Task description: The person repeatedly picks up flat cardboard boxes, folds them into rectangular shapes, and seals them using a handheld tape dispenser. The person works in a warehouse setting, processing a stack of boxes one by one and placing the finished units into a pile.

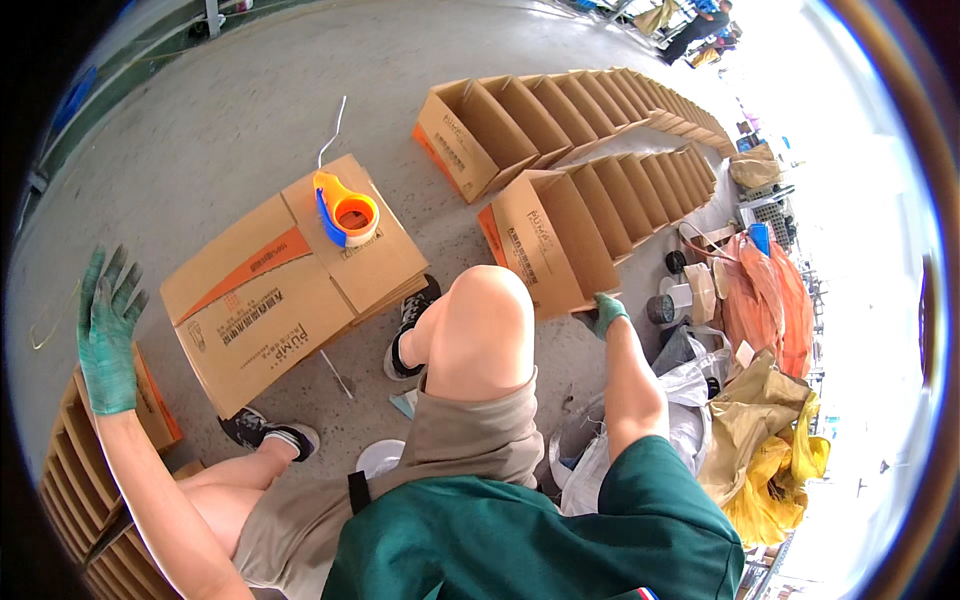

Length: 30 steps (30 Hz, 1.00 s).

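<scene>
My left hand [110,325], in a green glove with darkened fingertips, is raised at the far left. Its fingers are spread and hold nothing. A gloved right hand, my right hand [605,315], grips the lower corner of the front open cardboard box [545,245] in the nearer row; its fingertips are partly hidden by the box. Between my hands lies a stack of flattened cardboard boxes [265,290] with orange print. On top of that stack rests an orange and blue tape dispenser [347,210].
A second row of open boxes [480,135] curves away behind. More boxes [85,480] stand in a row at lower left. On the right are white sacks [680,440], an orange bag [765,300] and a yellow bag [775,490]. Another person [695,35] is far off.
</scene>
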Motion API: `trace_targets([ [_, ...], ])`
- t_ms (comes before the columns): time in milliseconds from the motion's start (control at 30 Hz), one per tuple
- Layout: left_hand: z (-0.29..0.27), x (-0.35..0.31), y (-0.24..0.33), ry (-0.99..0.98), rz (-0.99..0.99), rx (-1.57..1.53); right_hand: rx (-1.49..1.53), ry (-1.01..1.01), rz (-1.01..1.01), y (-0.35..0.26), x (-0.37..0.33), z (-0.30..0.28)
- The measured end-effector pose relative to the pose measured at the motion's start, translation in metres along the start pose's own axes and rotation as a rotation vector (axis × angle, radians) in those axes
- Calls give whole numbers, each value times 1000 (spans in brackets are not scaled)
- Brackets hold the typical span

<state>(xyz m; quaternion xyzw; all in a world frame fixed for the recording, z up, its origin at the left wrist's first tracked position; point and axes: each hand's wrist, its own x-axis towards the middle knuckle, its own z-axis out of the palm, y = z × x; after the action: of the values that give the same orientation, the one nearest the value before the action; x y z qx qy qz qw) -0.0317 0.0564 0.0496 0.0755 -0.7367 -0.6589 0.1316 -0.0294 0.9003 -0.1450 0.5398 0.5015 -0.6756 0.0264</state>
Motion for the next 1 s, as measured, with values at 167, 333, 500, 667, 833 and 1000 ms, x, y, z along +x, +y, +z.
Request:
trace_targets([
  [167,-3,11,-26,-14,-131,-78,-508,280,-266,16,24,45],
  [333,10,1,-22,-22,-168,115,-1333,287,-972,34,4,102],
  [500,-4,17,-70,-155,-172,612,-1063,-222,-1154,5,-33,182],
  [667,-57,13,-175,-164,-278,941,-1359,-818,-1232,-27,-232,357],
  [833,-36,5,-195,-309,-621,1066,-2018,-859,-1349,34,-311,428],
  [1000,-36,-2,-203,-249,-734,899,-2037,-848,-1270,89,-237,459],
])
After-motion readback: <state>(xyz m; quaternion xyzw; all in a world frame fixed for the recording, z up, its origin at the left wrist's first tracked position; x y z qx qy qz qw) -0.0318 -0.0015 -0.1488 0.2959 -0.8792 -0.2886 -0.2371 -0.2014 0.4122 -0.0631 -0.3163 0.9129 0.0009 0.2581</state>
